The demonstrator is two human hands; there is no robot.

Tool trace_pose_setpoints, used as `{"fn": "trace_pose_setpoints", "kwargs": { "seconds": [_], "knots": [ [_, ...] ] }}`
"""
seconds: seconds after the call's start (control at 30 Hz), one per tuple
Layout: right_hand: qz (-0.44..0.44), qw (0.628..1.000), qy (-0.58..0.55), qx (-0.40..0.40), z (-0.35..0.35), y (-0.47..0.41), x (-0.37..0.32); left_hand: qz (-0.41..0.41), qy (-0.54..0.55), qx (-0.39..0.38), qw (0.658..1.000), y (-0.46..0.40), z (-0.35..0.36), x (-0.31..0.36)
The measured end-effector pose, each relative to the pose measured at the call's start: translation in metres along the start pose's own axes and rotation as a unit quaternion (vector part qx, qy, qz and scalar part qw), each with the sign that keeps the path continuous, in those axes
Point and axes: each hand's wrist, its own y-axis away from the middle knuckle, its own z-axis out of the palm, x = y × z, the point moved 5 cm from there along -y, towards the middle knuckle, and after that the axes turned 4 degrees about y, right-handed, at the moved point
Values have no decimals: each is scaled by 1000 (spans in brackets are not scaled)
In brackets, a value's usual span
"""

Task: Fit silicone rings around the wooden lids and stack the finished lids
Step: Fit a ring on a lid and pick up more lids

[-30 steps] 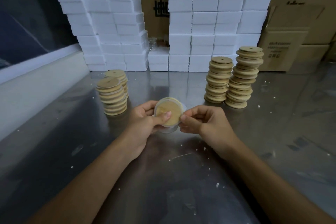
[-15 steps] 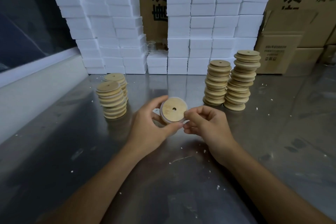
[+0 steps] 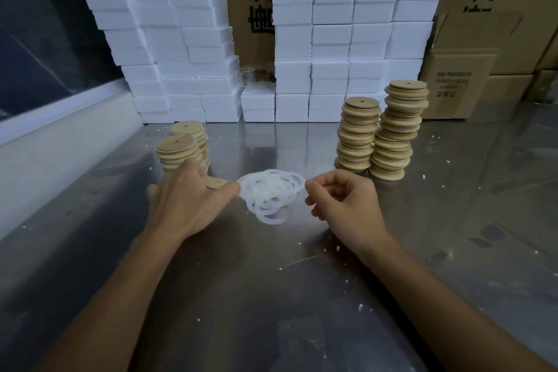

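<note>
Overhead, the left hand (image 3: 193, 202) grips a wooden lid (image 3: 218, 183) beside the short stacks (image 3: 181, 148) toward the surface's left edge. Loosely curled, the right hand (image 3: 341, 202) holds nothing near the silicone rings (image 3: 270, 195); tangled rings may lift together.

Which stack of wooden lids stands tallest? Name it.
The far-right stack, beside the cardboard box. Its top lid sits higher than the neighbouring right stack, and both left stacks are much shorter.

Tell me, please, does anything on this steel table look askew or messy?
The tallest stack of round wooden lids, far right, is staggered and leans unevenly. Small white foam crumbs litter the steel table.
</note>
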Motion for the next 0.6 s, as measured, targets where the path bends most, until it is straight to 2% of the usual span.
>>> {"fn": "trace_pose_setpoints", "kwargs": {
  "seconds": [0.1, 0.17, 0.37, 0.6],
  "knots": [
    [-5, 1000, 13, 7, -3, -2, 2, -90, -103, -109, 985, -1, 0, -15],
    [-11, 1000, 22, 8, -4, -3, 4, -120, -132, -128, 976, -1, -1, -24],
    [-42, 991, 83, 97, -21, -9, 6, -147, -97, -58, 983, -5, -2, -32],
    [-50, 971, 115, 201, -44, -12, 8, -112, -81, 56, 989, -7, 3, -39]
  ]
}}
